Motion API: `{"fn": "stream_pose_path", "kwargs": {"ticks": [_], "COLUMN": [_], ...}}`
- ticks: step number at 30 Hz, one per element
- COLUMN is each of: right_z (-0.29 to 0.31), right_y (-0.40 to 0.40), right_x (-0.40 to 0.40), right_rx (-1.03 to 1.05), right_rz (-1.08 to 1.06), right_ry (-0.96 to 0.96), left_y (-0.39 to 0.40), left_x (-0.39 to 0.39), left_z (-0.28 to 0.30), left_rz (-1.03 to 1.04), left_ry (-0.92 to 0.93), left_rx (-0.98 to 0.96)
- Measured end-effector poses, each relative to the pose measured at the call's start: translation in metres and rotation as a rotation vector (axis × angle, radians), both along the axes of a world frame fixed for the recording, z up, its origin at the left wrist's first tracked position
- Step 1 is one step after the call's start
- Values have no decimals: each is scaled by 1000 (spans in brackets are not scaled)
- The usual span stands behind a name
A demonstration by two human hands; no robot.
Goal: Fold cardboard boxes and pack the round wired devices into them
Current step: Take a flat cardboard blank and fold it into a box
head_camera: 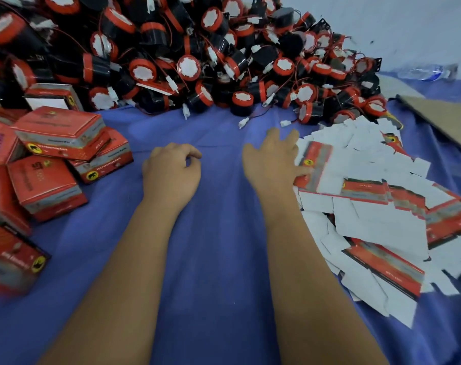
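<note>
A big heap of round black-and-red wired devices [189, 67] with white plugs fills the far side of the blue cloth. To the right lies a loose pile of flat red-and-white box blanks [377, 206]. My right hand [272, 162] reaches onto the near left edge of that pile, its fingertips touching the top flat blank [316, 167]. My left hand [171, 172] hovers over the bare cloth in the middle, fingers loosely curled and holding nothing. Folded red boxes [60, 133] are stacked at the left.
Blue cloth [216, 259] covers the work surface. A brown cardboard sheet [442, 119] lies at the far right. A clear plastic bottle [429, 71] lies by the white wall behind the heap.
</note>
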State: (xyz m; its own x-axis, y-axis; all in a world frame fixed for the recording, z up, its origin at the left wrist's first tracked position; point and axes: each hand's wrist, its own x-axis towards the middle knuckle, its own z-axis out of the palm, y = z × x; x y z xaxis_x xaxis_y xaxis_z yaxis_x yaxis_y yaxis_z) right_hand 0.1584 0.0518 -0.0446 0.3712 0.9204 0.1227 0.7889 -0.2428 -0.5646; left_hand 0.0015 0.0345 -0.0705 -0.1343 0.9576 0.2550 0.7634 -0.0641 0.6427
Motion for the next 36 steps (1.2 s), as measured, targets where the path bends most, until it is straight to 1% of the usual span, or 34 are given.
{"fn": "stream_pose_path", "kwargs": {"ticks": [2, 3, 4, 5, 7, 8, 10, 11, 13, 15, 18, 20, 22, 23, 25, 26, 27, 29, 31, 33, 36], "right_z": [-1, 0, 0, -2, -11, -13, -19, -21, -23, -20, -15, -13, -10, -10, -12, -14, -15, -18, -21, -22, -22], "right_y": [-1, -1, 0, 2, 7, 8, 9, 10, 10, 7, 1, -5, -13, -15, -16, -16, -15, -15, -15, -14, -12], "right_x": [-7, -11, -15, -18, -19, -19, -17, -15, -12, -13, -14, -16, -21, -25, -30, -33, -35, -35, -32, -27, -22], "right_rx": [173, 240, 278, 276, 168, 74, -72, -104, -66, 33, 197, 405, 651, 728, 779, 779, 774, 728, 612, 514, 513], "right_rz": [141, 177, 182, 137, -8, -49, -47, -16, 53, 101, 88, 121, 263, 339, 444, 472, 491, 507, 463, 388, 278], "right_ry": [92, 135, 119, 16, -212, -245, -214, -222, -248, -220, -151, -79, 118, 202, 261, 264, 268, 316, 361, 303, 260], "left_y": [1, 2, 2, 2, 2, 2, 2, 3, 4, 4, 4, 6, 9, 9, 9, 8, 8, 6, 5, 7, 7], "left_x": [-1, -2, -3, -4, -4, -3, -3, -3, -3, -4, -6, -7, -6, -5, -7, -10, -12, -13, -14, -14, -13], "left_z": [-1, -1, -1, -1, -2, -2, -2, -2, -2, -3, -5, -3, 2, 5, 12, 13, 13, 15, 14, 11, 11], "left_rz": [-20, -24, -25, -24, -17, -11, -1, 0, -2, 4, 26, 37, 43, 34, -50, -109, -155, -176, -134, -117, -75], "left_ry": [-10, -25, -41, -57, -82, -87, -86, -85, -110, -198, -389, -555, -799, -953, -1243, -1339, -1394, -1403, -1361, -1331, -1151], "left_rx": [-6, -8, -6, -3, -2, -5, -11, -15, -14, -6, 29, 75, 99, 94, 111, 125, 131, 131, 151, 151, 136]}}
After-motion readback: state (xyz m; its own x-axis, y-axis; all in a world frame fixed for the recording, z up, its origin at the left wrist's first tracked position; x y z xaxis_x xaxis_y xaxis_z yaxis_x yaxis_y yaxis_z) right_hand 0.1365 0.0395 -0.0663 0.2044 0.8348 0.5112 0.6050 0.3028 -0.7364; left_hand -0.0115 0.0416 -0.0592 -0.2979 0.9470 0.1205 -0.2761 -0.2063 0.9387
